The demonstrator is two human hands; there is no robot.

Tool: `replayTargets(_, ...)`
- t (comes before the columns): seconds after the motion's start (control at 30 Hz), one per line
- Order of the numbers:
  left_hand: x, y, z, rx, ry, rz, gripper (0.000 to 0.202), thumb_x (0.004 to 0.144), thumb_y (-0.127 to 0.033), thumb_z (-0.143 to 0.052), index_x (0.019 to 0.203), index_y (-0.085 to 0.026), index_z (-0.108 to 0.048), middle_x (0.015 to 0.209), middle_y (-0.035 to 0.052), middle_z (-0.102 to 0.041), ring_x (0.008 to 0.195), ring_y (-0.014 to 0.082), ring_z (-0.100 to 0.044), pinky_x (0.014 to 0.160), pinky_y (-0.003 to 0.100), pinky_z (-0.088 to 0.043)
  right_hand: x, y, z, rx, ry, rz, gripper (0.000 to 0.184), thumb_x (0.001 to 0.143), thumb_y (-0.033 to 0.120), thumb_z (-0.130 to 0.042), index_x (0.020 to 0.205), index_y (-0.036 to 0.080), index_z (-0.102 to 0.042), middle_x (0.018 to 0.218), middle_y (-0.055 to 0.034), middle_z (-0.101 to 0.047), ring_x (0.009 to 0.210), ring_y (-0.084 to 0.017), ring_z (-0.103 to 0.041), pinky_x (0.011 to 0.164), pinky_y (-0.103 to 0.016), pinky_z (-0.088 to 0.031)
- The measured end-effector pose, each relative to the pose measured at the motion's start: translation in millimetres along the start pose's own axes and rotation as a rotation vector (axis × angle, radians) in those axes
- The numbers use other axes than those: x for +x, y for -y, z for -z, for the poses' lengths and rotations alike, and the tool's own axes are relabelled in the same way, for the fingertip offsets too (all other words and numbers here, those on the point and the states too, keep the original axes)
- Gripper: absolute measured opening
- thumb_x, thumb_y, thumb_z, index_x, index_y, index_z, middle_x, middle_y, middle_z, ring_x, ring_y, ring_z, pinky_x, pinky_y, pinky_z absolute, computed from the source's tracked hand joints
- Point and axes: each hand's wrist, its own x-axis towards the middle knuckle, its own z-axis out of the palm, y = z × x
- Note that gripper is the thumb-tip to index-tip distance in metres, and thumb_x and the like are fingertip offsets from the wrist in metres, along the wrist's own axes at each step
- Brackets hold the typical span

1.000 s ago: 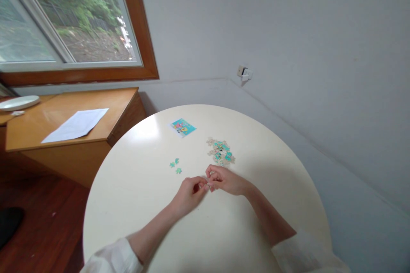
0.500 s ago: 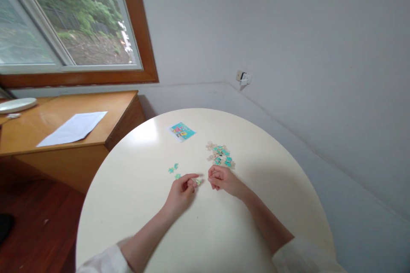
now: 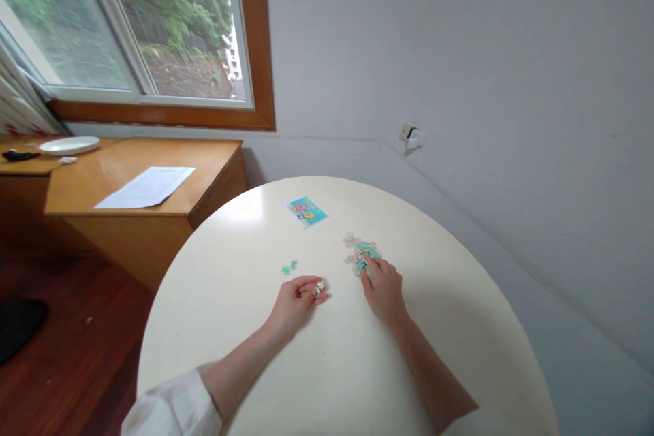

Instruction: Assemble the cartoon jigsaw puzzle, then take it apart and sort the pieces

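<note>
On the round cream table (image 3: 327,368) my left hand (image 3: 296,298) rests with its fingers pinched on a small colourful puzzle piece (image 3: 319,286). My right hand (image 3: 383,286) lies flat, fingers stretched onto a heap of loose puzzle pieces (image 3: 360,250), teal and beige. Two or three teal pieces (image 3: 289,268) lie apart just beyond my left hand. A small picture card (image 3: 307,210) sits farther back on the table.
A wooden desk (image 3: 127,197) stands to the left under a window, with a white sheet of paper (image 3: 146,187) and a white plate (image 3: 69,145) on it. Grey walls meet behind the table, with a socket (image 3: 409,134) on one. The floor is dark wood.
My hands have parted. The right hand has left the left and reached forward onto the heap of pieces; the left keeps the small piece. The view has swung slightly to the left.
</note>
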Motion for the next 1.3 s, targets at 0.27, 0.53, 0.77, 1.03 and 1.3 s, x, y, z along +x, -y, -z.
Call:
replayTargets(0.27,-2,-4,-1.2,-0.005,-0.019,-0.008,0.034,0.053,-0.017,-0.079,0.082,-0.009,-0.064,0.076,0.0072,-0.071,0.072,0.0177,-0.068,0.087,0.036,-0.05,-2,-2,-5,-0.045,0.007,-0.004,0.029,0.084,0.022,-0.046,0.109,0.019,-0.06,0.11,-0.0084,-0.059,0.102,-0.022,-0.05,0.085,-0.035,-0.036)
replayTargets(0.53,-5,-9,-2.9,0.084,-0.02,-0.038,0.038,0.048,-0.028,-0.082,0.077,-0.01,-0.064,0.066,0.0049,-0.069,0.066,0.0158,-0.066,0.075,0.029,-0.051,-1,-5,-7,-0.022,0.01,-0.038,0.03,0.083,0.02,-0.044,0.106,0.019,-0.063,0.11,-0.0084,-0.06,0.102,-0.022,-0.051,0.085,-0.036,-0.036)
replayTargets(0.77,-7,-9,-3.6,0.336,0.057,-0.096,0.03,0.057,-0.037,-0.073,0.063,-0.012,-0.06,0.042,-0.0029,-0.054,0.042,0.0074,-0.048,0.049,0.021,-0.037,0,-8,-10,-0.007,0.016,-0.057,0.03,0.083,0.021,-0.043,0.104,0.021,-0.065,0.109,-0.0073,-0.06,0.1,-0.021,-0.051,0.084,-0.035,-0.037)
replayTargets(1.03,-11,6,-2.9,0.58,0.249,-0.118,0.022,0.065,-0.036,-0.061,0.063,-0.014,-0.056,0.043,-0.0074,-0.04,0.043,0.0059,-0.033,0.046,0.02,-0.023,1,-8,-11,-0.015,0.035,-0.074,0.03,0.083,0.021,-0.044,0.105,0.023,-0.064,0.111,-0.007,-0.06,0.102,-0.021,-0.051,0.085,-0.035,-0.037)
replayTargets(1.3,-13,8,-0.2,0.779,0.326,-0.168,0.009,0.067,-0.019,-0.06,0.065,-0.011,-0.063,0.058,-0.0001,-0.056,0.056,0.0086,-0.042,0.054,0.02,-0.03,1,-8,-10,0.005,0.024,-0.078,0.026,0.082,0.022,-0.045,0.101,0.022,-0.063,0.109,-0.0063,-0.06,0.103,-0.021,-0.051,0.086,-0.035,-0.036)
